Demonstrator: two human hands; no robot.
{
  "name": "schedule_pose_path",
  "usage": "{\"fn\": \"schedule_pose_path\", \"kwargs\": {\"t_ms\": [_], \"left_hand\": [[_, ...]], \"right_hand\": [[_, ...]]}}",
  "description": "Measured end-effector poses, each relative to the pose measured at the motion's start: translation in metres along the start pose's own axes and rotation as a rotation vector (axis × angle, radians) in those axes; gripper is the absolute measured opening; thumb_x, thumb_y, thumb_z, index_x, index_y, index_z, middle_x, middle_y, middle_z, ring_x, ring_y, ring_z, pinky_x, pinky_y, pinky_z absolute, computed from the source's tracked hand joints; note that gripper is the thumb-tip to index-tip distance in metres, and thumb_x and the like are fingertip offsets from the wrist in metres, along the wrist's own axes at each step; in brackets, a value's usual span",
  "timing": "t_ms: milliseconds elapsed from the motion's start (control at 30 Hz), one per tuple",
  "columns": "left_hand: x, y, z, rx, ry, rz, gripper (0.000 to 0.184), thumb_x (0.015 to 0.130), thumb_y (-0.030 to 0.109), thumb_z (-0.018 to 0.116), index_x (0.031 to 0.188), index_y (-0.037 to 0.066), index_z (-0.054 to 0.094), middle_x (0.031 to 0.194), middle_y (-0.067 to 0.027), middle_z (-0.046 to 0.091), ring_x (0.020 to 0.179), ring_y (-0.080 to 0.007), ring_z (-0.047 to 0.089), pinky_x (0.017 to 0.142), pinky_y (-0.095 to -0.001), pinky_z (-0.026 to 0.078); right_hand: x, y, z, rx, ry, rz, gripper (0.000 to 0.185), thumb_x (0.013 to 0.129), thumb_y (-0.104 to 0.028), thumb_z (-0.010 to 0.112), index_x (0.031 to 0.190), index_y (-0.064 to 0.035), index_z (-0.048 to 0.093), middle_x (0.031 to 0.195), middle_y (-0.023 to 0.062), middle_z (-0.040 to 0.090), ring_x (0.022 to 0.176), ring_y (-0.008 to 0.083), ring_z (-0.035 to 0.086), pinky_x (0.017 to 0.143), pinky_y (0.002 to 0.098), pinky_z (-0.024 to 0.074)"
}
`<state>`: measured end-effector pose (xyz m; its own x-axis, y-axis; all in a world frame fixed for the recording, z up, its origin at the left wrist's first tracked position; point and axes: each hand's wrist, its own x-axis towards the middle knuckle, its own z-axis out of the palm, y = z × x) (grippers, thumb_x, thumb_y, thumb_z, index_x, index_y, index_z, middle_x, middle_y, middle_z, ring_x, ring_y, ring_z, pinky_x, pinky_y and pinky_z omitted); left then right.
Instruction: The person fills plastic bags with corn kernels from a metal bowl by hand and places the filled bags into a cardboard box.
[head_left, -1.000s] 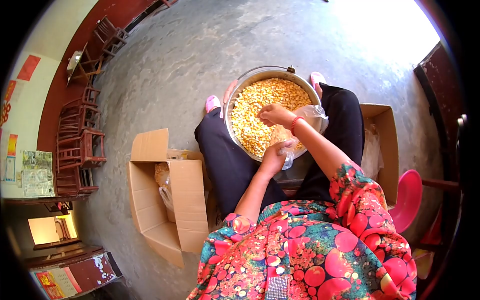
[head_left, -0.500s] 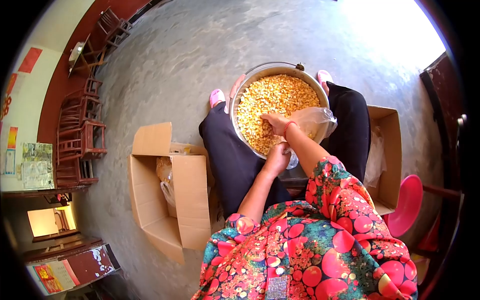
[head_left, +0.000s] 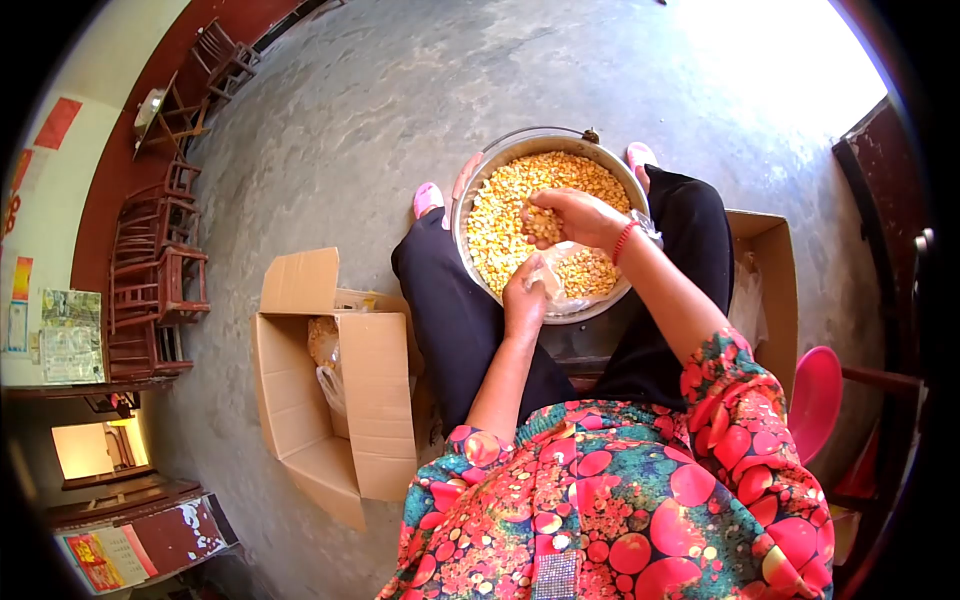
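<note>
Between my knees stands a metal bucket filled with yellow corn kernels. My right hand, with a red bracelet at the wrist, is raised over the corn, its fingers curled around a handful of kernels. At the bucket's near rim, my left hand grips the edge of a clear plastic bag. The bag lies over the near right part of the bucket, and kernels show beside and through it. Part of its film is hidden behind my right wrist.
An open cardboard box with a bagged item is at my left. Another cardboard box holding plastic stands at my right, beside a pink basin. Wooden chairs line the left wall.
My right hand has lifted out of the corn with kernels in it. My left hand has moved slightly left and up, pulling the bag's edge over the near side of the bucket.
</note>
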<state>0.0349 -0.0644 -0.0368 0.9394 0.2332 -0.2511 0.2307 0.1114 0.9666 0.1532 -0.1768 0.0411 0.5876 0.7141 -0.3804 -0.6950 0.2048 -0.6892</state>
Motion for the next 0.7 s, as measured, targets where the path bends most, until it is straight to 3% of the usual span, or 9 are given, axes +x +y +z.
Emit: {"fn": "schedule_pose_path", "kwargs": {"t_ms": [133,167,267,367,433,567,600,633,700], "left_hand": [[0.000,0.004,0.000,-0.011,0.014,0.049,0.041,0.072,-0.007,0.038,0.111,-0.001,0.046,0.106,-0.0103,0.051,0.084,-0.0123,0.052,0.059,-0.0189,0.041],[-0.001,0.007,0.001,-0.011,0.012,0.047,0.041,0.072,-0.007,0.038,0.111,-0.001,0.046,0.106,-0.0103,0.051,0.084,-0.0123,0.052,0.059,-0.0189,0.041],[-0.006,0.019,0.006,-0.070,0.008,0.035,0.039,0.073,-0.006,0.038,0.111,-0.001,0.047,0.104,-0.0091,0.052,0.079,-0.0111,0.052,0.057,-0.0191,0.041],[-0.009,0.026,0.006,-0.072,-0.045,0.008,0.039,0.072,-0.006,0.037,0.109,-0.001,0.048,0.102,-0.0080,0.053,0.078,-0.0092,0.051,0.056,-0.0181,0.040],[-0.014,0.031,0.008,-0.083,-0.116,-0.085,0.039,0.070,-0.007,0.036,0.106,0.000,0.051,0.098,-0.0055,0.055,0.073,-0.0063,0.050,0.055,-0.0170,0.038],[-0.013,0.004,0.009,0.157,-0.376,-0.001,0.041,0.067,-0.008,0.035,0.103,0.002,0.054,0.093,-0.0036,0.058,0.058,-0.0037,0.047,0.051,-0.0174,0.038],[-0.017,0.008,0.013,0.167,-0.402,-0.075,0.040,0.069,-0.007,0.036,0.103,0.001,0.054,0.093,-0.0045,0.058,0.058,-0.0042,0.047,0.052,-0.0182,0.039],[-0.014,-0.011,0.013,0.217,-0.420,0.101,0.038,0.070,-0.007,0.037,0.103,0.001,0.054,0.093,-0.0060,0.058,0.057,-0.0062,0.048,0.053,-0.0206,0.040],[-0.015,-0.012,0.012,0.329,-0.416,0.196,0.035,0.070,-0.006,0.038,0.100,0.001,0.055,0.089,-0.0059,0.059,0.057,-0.0083,0.050,0.053,-0.0232,0.041]], "right_hand": [[-0.037,-0.009,-0.004,-0.649,0.035,-0.031,0.025,0.081,-0.020,0.045,0.092,0.0000,0.055,0.083,0.0074,0.058,0.078,0.0141,0.055,0.065,0.0258,0.0446],[-0.038,-0.007,-0.006,-0.648,0.036,-0.030,0.025,0.081,-0.020,0.045,0.092,0.0000,0.055,0.083,0.0074,0.058,0.078,0.0141,0.055,0.065,0.0258,0.0446],[-0.043,-0.001,-0.011,-1.350,-0.061,-0.090,0.023,0.076,-0.021,0.047,0.084,-0.0060,0.062,0.080,0.0095,0.061,0.075,0.0168,0.056,0.068,0.0277,0.0429],[-0.043,-0.004,0.001,-1.289,-0.050,-0.093,0.023,0.076,-0.019,0.046,0.084,-0.0040,0.061,0.079,0.0092,0.061,0.070,0.0162,0.057,0.065,0.0266,0.0448],[-0.028,0.002,0.003,-1.029,0.020,-0.041,0.023,0.076,-0.017,0.045,0.083,-0.0015,0.061,0.074,0.0074,0.060,0.065,0.0146,0.057,0.061,0.0247,0.0464],[0.015,0.020,-0.007,-0.771,0.092,-0.208,0.023,0.077,-0.016,0.044,0.078,0.0007,0.059,0.064,0.0028,0.056,0.059,0.0115,0.055,0.057,0.0230,0.0471],[0.029,0.030,-0.016,-0.754,0.155,-0.100,0.021,0.076,-0.017,0.047,0.080,0.0002,0.059,0.069,0.0048,0.058,0.064,0.0131,0.056,0.060,0.0245,0.0473],[0.044,0.041,-0.026,-0.736,0.216,0.008,0.021,0.076,-0.017,0.049,0.082,-0.0002,0.060,0.074,0.0068,0.059,0.069,0.0147,0.057,0.063,0.0261,0.0475],[0.082,0.072,-0.068,-2.276,-0.163,-0.390,0.016,0.071,-0.012,0.052,0.072,-0.0008,0.062,0.069,0.0116,0.061,0.064,0.0217,0.060,0.059,0.0301,0.0485]]}}
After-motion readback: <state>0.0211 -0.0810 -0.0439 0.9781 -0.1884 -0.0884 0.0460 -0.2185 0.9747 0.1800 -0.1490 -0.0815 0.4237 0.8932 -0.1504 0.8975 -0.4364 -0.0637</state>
